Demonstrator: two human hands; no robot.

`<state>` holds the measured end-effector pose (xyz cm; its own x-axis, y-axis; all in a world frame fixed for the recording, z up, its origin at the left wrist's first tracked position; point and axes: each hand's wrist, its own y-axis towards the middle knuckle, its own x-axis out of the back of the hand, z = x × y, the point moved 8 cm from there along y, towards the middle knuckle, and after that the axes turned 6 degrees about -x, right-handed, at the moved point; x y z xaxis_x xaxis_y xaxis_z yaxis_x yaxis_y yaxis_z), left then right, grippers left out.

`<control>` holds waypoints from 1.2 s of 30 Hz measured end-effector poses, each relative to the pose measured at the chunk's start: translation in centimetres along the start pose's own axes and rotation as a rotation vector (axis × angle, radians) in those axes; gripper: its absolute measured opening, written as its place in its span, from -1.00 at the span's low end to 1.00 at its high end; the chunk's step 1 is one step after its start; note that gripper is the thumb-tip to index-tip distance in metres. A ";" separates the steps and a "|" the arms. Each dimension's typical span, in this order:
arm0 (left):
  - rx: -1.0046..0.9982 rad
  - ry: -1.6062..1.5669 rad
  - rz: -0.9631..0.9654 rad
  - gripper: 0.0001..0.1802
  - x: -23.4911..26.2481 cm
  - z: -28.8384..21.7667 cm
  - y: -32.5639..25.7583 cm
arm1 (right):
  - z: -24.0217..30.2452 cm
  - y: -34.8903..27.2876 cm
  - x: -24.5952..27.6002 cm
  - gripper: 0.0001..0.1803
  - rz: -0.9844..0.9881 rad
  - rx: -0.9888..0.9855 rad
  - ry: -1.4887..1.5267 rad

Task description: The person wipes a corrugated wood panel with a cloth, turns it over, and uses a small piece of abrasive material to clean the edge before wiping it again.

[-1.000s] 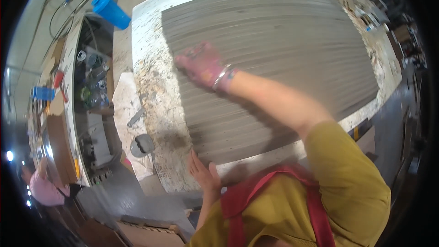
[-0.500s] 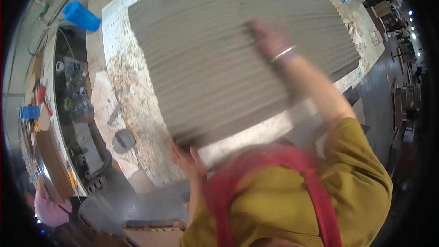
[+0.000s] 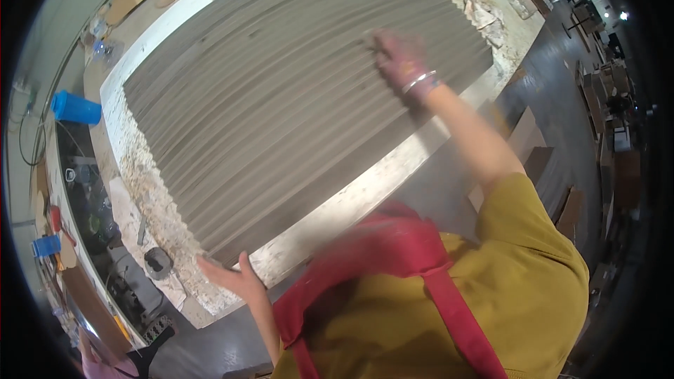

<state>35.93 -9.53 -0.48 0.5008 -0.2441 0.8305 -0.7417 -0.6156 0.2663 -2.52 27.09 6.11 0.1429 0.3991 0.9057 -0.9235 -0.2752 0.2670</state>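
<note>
**Combing the grey adhesive bed**

The grip of the right hand (image 3: 401,62) cannot be read for certain: the fingers are blurred and curl as if around a small tool, which is not clear enough to name. That hand is stretched far out, wrist ringed by bracelets, resting on the ridged grey mortar bed (image 3: 295,112) close to its far right corner. The left hand (image 3: 235,277) lies flat with fingers spread and holding nothing, pressed on the near pale edge of the tabletop (image 3: 365,193), just below the near corner of the grey bed.

The bed itself spreads from beneath the right hand back toward the left hand, covering nearly all of the slab in long parallel grooves. Judged from that, the step in hand is the combing or touching-up of the spread layer, and it looks well advanced, since ridges reach every visible edge.

A further pass from where the right hand sits would call for a steady, even drag along the line of the grooves, with the left hand bracing the body's lean.

Left of the left hand lie crumbs of dried mortar (image 3: 147,189) and a small dark round cup (image 3: 158,262); a blue container (image 3: 75,108) stands well beyond.
</note>
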 end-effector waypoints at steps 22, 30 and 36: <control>-0.064 -0.229 0.306 -0.95 -10.3 -20.8 -2.4 | -14.7 -6.9 8.1 -0.51 -0.088 0.404 -0.087; -0.121 -0.231 0.258 -0.94 -11.0 -21.1 -2.1 | -41.2 -1.7 15.4 -0.66 -0.360 -0.432 0.157; -0.147 -0.110 0.237 -0.84 -11.0 -19.8 -2.2 | -22.9 -0.6 8.3 -0.50 0.095 -0.592 1.179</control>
<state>23.21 9.38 -0.51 0.3458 -0.4526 0.8220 -0.8963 -0.4186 0.1466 -8.93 50.61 5.89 -0.0463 0.9989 0.0051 -0.9705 -0.0437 -0.2370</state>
